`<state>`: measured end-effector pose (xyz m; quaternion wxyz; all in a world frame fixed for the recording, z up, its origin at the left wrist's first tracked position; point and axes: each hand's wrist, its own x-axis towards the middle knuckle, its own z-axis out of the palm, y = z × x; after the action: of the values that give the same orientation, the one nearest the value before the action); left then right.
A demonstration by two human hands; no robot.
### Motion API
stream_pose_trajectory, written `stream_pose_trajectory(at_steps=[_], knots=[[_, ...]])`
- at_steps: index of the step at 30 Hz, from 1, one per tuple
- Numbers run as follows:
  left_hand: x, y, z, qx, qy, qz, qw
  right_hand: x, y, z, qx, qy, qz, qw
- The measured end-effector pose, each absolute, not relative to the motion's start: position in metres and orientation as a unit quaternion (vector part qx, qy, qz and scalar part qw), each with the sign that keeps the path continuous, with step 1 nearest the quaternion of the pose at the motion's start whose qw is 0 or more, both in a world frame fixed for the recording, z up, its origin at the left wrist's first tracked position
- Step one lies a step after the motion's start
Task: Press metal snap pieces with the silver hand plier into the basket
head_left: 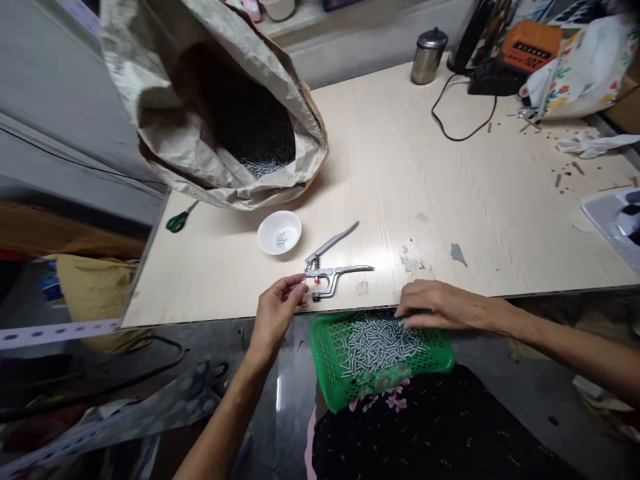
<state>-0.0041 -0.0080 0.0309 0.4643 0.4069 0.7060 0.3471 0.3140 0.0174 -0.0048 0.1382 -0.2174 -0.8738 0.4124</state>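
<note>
Nearest: green basket (pixel 320 360) sits on the person's lap, on dark flowered cloth (pixel 425 433), its far rim tucked against the counter (pixel 450 180) edge. It is heaped with small metal pins (pixel 380 343).
- Risk: the basket has no firm support. A shift of the legs could tip it and scatter pins onto the floor.

Right hand (pixel 430 305): palm down, fingers loosely extended, touching the pins at the basket's far rim. Cannot tell whether it has hold of any.
- Risk: pressing on the rim could tilt the basket.

Left hand (pixel 277 308): fingers curled, thumb and fingertips pinched close, just beside the head of the hand pliers (pixel 333 270). Too small to tell if a pin is between them.
- Pliers lie flat near the counter's near edge, handles spread and pointing right.
- Risk: a nudge could slide them off, and fingers at the head could get nipped.

Farther: white bowl (pixel 265 230), a few pins inside.

Far left: green scissors (pixel 179 220), then an open paper sack (pixel 165 133) leaning toward the bowl, with dark stock inside.
- Risk: the sack could slump and spill.
</note>
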Motion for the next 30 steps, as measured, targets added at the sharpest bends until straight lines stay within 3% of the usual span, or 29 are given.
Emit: stream_pose_trajectory(at_steps=[2,6,11,30], knots=[[-0.002,-0.008,0.028,0.396,0.708,0.345,0.471,0.304,0.023,-0.002,-0.222,-0.863,0.428,0.149],[0.001,-0.007,0.021,0.397,0.716,0.334,0.467,0.273,0.046,-0.004,-0.31,-0.883,0.29,0.2],[-0.003,-0.004,0.011,0.411,0.743,0.313,0.426,0.233,0.067,-0.019,-0.314,-0.923,0.185,0.122],[-0.009,-0.005,0.0,0.382,0.755,0.284,0.451,0.224,0.059,-0.047,-0.274,-0.947,0.102,0.132]])
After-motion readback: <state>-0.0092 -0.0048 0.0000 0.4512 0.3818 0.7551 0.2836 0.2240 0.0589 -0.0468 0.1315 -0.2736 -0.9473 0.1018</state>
